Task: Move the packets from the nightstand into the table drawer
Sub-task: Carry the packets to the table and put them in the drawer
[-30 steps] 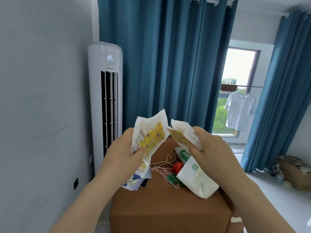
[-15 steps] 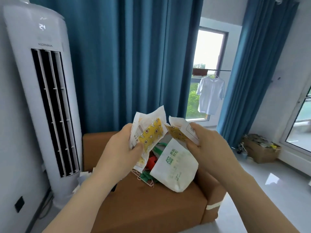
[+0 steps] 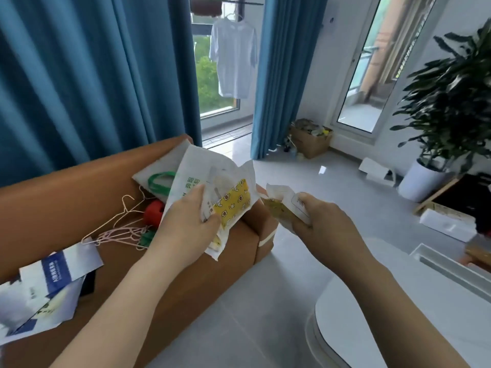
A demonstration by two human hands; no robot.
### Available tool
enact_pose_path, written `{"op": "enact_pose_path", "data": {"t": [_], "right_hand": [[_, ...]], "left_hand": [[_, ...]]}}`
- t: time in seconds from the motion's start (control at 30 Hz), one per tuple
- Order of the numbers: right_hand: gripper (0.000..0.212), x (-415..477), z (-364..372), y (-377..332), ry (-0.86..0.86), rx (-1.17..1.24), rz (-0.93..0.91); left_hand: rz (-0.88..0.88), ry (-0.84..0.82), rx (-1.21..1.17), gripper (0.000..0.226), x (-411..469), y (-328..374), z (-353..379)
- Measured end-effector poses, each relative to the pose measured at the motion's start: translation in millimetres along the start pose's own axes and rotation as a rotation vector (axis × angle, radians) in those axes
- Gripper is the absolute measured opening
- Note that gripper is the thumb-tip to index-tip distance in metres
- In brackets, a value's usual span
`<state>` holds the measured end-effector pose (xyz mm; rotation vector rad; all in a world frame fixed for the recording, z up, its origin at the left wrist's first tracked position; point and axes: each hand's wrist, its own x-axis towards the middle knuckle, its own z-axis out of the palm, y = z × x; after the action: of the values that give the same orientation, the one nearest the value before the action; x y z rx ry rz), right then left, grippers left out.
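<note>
Yellow packets (image 3: 233,203) in left hand (image 3: 183,229), right hand (image 3: 326,224) (apart)

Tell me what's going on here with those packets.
A person is holding packets in both hands. The left hand grips a bundle of white packets, one of them printed yellow, over the brown stand. The right hand holds a smaller packet beside it. Wire hangers, a red object and blue-and-white leaflets lie on the stand. A white table shows at lower right, with no packet on it yet.
</note>
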<state>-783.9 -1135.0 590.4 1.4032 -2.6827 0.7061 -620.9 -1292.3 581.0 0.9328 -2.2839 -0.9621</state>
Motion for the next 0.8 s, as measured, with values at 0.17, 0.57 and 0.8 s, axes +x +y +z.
{"op": "enact_pose_path", "data": {"t": [0.17,0.57,0.8], "right_hand": [[0.025,17.7,21.8,64.0,-0.055,-0.009,0.128],[0.027,86.3,22.5,213.8,-0.093,-0.034,0.399],[0.019,145.6,35.8,258.1,-0.087,-0.028,0.543]], "left_hand": [[0.007,-0.152,0.019,0.028,51.3,-0.9,71.1],[0.039,-0.396,0.040,0.019,170.2,40.6,222.9],[0.069,-0.529,0.024,0.018,259.3,47.1,274.2]]}}
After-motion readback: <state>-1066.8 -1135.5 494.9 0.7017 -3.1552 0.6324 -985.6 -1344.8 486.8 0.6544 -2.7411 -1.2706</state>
